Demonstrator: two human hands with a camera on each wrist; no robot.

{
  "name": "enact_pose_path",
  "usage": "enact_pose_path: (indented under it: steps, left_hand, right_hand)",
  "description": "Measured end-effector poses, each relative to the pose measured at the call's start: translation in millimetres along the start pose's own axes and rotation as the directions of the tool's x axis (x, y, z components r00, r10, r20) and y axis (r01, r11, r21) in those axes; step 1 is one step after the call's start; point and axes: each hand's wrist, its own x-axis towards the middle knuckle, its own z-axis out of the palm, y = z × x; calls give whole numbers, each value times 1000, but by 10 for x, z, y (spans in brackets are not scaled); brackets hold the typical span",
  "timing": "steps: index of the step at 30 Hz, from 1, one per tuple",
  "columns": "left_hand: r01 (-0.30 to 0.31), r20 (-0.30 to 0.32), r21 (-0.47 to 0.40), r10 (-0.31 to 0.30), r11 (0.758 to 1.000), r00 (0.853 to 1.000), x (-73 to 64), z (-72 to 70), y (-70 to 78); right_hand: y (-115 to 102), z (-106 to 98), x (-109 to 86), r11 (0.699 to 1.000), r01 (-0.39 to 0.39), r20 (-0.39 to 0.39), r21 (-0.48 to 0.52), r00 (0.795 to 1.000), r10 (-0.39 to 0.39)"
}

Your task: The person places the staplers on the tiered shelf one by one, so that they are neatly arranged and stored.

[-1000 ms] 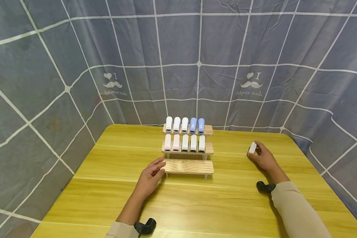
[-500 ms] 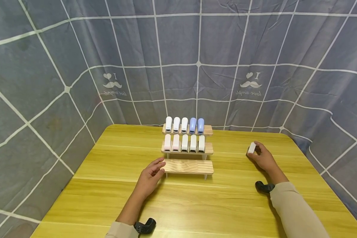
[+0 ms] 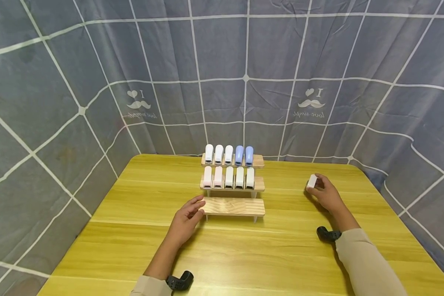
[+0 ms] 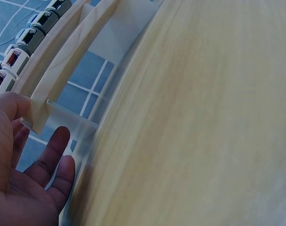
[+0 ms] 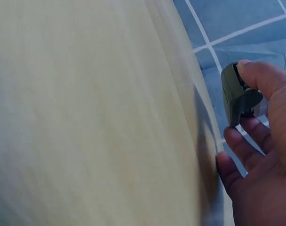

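In the head view my right hand [image 3: 329,196] pinches a small white stapler [image 3: 312,181] between thumb and fingers, over the right part of the table. Its dark grey-green underside [image 5: 232,94] faces the right wrist camera, while the other fingers curl loosely below it. My left hand [image 3: 186,220] holds the left end of the lowest shelf [image 3: 233,206] of a wooden display stand, thumb at the front corner and fingers at the back. The left wrist view shows the thumb against the end of that shelf board [image 4: 63,66]. No stapler sits on this lowest shelf.
The middle shelf [image 3: 259,183] carries a row of pink and white staplers. On the top shelf [image 3: 258,160] stand white and blue staplers. A yellow wood-grain table [image 3: 244,255] lies beneath, with a grey checked curtain [image 3: 222,102] hanging behind and at both sides.
My right hand has raised and tilted the white stapler slightly. The left hand stays at the end of the lowest shelf.
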Motion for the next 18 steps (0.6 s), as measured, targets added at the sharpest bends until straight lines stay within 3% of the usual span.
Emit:
enact_pose_path:
  steps: [8, 18]
  left_hand:
    - [4, 13, 6, -4, 1000, 1000, -109, -48, 337]
    - [-11, -7, -6, 11, 1000, 1000, -113, -33, 339]
  right_hand:
    - [-123, 17, -70, 999, 39, 1, -21, 999, -39]
    - [-231, 46, -147, 997, 79, -30, -11, 996, -79]
